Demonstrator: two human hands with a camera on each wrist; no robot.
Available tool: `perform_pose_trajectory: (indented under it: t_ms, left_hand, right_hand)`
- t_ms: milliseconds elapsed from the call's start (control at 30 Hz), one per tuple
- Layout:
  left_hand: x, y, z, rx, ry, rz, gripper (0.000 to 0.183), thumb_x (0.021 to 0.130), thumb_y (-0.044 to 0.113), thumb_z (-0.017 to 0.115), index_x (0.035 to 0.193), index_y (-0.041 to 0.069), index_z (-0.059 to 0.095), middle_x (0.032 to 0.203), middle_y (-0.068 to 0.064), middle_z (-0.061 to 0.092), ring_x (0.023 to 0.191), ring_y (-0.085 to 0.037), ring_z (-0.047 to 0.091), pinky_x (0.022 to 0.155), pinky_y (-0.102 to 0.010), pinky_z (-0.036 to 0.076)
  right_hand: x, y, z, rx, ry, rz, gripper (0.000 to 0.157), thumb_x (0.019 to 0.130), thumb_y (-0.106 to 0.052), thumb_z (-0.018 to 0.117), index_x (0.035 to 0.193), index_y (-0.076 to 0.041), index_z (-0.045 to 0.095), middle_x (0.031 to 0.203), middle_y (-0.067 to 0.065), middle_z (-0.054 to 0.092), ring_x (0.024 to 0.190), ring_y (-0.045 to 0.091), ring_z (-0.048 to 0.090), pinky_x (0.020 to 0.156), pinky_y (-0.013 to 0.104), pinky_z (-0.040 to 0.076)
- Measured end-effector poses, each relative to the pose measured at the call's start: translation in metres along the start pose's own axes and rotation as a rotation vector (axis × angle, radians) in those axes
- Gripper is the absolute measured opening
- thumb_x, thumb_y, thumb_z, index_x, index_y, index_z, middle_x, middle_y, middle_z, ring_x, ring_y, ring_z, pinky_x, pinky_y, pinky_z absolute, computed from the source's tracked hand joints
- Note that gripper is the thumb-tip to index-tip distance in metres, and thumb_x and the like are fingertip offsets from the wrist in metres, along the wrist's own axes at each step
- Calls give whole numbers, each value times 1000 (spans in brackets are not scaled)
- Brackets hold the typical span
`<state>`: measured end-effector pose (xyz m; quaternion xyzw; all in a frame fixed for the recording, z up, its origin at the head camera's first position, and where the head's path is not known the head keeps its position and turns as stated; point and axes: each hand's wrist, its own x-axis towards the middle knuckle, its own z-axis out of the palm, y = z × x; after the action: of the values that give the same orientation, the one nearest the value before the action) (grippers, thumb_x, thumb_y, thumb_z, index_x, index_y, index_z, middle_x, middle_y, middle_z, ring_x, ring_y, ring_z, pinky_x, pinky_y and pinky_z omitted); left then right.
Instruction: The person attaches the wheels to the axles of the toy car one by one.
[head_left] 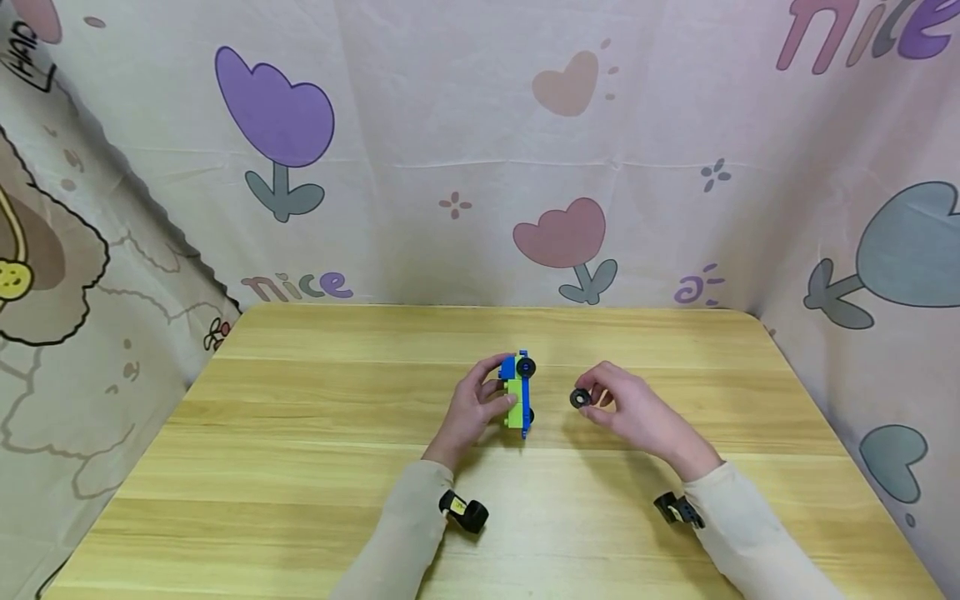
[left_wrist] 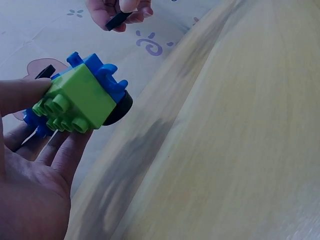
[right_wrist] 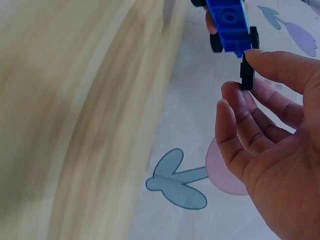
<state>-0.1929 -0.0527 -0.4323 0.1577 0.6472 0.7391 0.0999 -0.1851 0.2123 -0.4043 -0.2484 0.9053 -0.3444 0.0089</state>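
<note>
In the head view my left hand (head_left: pixel 470 410) holds a toy car (head_left: pixel 515 405) of green and blue building blocks, turned on its side with black wheels facing right. The left wrist view shows the car's green block (left_wrist: pixel 82 92) pinched between thumb and fingers, its studs toward the palm. My right hand (head_left: pixel 626 410) pinches a loose black wheel (head_left: pixel 580 398) between thumb and fingertips, a short gap to the right of the car. In the right wrist view that wheel (right_wrist: pixel 247 75) is seen edge-on, and the car's blue underside (right_wrist: pixel 229 22) shows beyond it.
Both hands are above a light wooden table (head_left: pixel 300 433). A printed cloth (head_left: pixel 420 108) hangs behind it and along the sides. Each sleeve carries a black wrist camera, the left one (head_left: pixel 465 511) and the right one (head_left: pixel 678 509).
</note>
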Motion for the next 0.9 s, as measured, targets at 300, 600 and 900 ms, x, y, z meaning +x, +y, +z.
perform_pose_trajectory:
  t_ms: [300,600,900]
  left_hand:
    - [0,-2,-1,-17,-15,-7,62,92,-7,60,149,-1,36,145,-22,43,124,-37,51,91,-35,51]
    - [7,-28,-6,-4,11,23,74,84,-8,65,150,12,40,146,-14,44,124,-32,52,93,-37,50]
    - [8,-34,-8,-18,-32,39,76,85,-9,63,152,8,33,146,-18,44,125,-34,50,92,-37,50]
  right_hand:
    - [-3,-10,6,27,28,-22,26,86,-7,75,110,-11,64,96,-5,56,85,17,57,68,36,52]
    - [-1,-15,16,48,27,-101,27,87,-4,74,112,-11,65,99,-6,57,85,11,57,72,37,53]
    - [1,-21,23,59,30,-136,27,87,-4,73,113,-10,65,103,-5,59,85,12,59,71,38,54]
